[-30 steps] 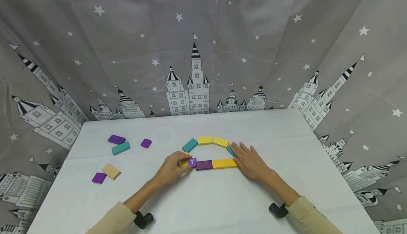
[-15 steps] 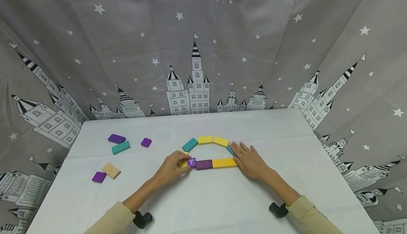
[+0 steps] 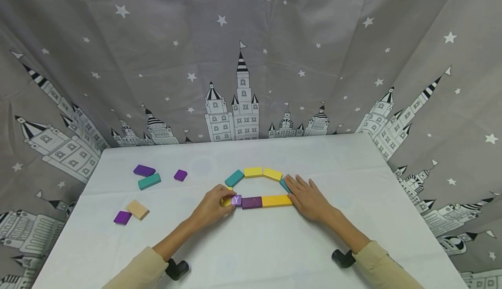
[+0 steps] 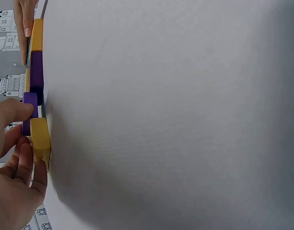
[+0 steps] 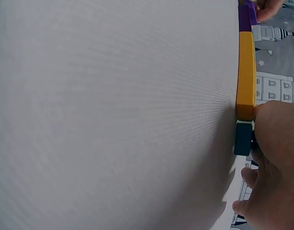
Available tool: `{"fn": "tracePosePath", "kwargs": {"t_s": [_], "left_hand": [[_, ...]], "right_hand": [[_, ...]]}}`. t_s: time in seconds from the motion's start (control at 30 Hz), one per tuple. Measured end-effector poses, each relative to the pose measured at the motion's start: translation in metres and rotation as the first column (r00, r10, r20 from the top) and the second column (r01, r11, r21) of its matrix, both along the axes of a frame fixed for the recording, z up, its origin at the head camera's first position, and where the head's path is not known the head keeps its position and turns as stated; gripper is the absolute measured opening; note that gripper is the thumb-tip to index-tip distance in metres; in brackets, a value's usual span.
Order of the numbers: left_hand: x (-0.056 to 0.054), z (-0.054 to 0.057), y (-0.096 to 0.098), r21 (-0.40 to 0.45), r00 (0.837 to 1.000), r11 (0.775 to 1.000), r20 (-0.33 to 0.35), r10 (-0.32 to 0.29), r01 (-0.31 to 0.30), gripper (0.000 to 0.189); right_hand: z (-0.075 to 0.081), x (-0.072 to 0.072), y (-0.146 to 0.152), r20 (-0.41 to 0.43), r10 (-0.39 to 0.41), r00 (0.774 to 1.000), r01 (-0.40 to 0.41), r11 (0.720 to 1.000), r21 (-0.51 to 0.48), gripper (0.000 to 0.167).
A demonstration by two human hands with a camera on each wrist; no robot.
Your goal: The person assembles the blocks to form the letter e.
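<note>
With its fingertips, my left hand (image 3: 211,204) pinches a purple block (image 3: 236,200) marked with a letter Y. In the left wrist view, its other fingers touch a yellow block (image 4: 40,136), which the hand largely hides from above. To the right in the same front row lie a dark purple block (image 3: 252,202) and a longer yellow-orange block (image 3: 274,201). My right hand (image 3: 310,198) lies with straight fingers over the row's right end, partly covering a teal block (image 3: 285,185). Close under that palm, a dark teal block (image 5: 243,139) shows in the right wrist view.
Behind the front row, a teal block (image 3: 234,178) and two yellow blocks (image 3: 252,173) form a curve. On the left of the white table (image 3: 251,254) lie loose purple, teal and tan blocks (image 3: 137,209). A grey castle-print curtain (image 3: 298,32) hangs behind.
</note>
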State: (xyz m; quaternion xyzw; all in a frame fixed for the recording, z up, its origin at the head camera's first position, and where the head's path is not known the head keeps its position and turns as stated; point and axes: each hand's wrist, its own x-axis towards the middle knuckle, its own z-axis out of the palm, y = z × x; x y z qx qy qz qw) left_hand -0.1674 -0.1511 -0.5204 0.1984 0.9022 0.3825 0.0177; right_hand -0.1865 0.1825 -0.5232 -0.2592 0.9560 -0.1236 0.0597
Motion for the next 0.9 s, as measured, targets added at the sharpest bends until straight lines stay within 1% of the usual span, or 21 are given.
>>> {"fn": "tracePosePath", "kwargs": {"t_s": [0.37,0.5,0.77,0.9], "left_hand": [[0.0018,0.0028,0.0023,0.0,1.0,1.0,0.006,0.006,-0.006,0.035],[0.003,0.0034,0.0032,-0.002,1.0,1.0,0.012,0.006,-0.006,0.035],[0.0037,0.0017,0.0023,-0.01,1.0,1.0,0.005,0.002,-0.002,0.034],[0.0034,0.0018,0.0021,-0.011,1.0,1.0,0.003,-0.006,0.006,0.033]], "right_hand": [[0.0026,0.0009,0.0004,-0.005,0.001,1.0,-0.001,1.0,-0.002,0.059],[0.0022,0.0012,0.0003,0.009,-0.004,1.0,0.004,1.0,0.002,0.059],[0.0024,0.0016,0.0002,-0.004,0.001,1.0,-0.001,1.0,-0.011,0.058],[0.002,0.0011,-0.0001,0.006,-0.004,1.0,0.004,1.0,-0.008,0.059]]}}
